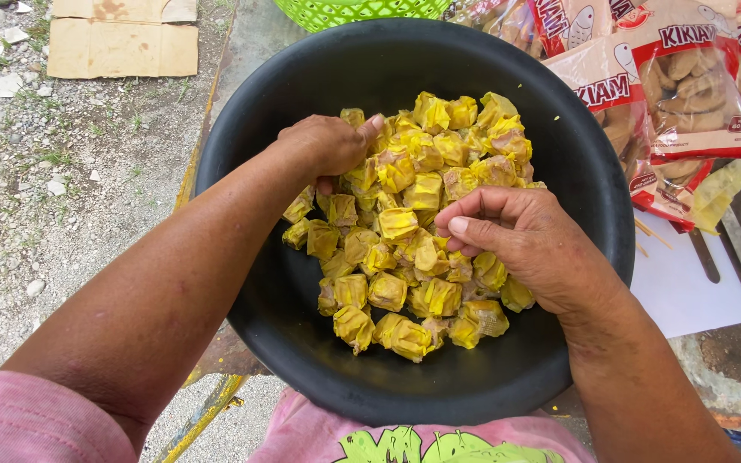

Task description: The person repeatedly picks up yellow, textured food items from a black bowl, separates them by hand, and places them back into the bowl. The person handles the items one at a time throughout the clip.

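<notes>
Head view: sorting yellow dumplings in black basin. Left hand, at eleven o'clock, cups some; right hand pinches one. Next needs a gentle lift.

We see both hands down inside the round basin, resting on the heap of wrapped dumplings that fills its bottom, the left hand on the far left part of the heap and the right hand nearer us on its right part. Beyond the left hand sits a mesh basket, with flattened cardboard on the gravel further left. Right of the right hand, outside the basin, lie sealed snack packets, and nearer us a flat board.
</notes>
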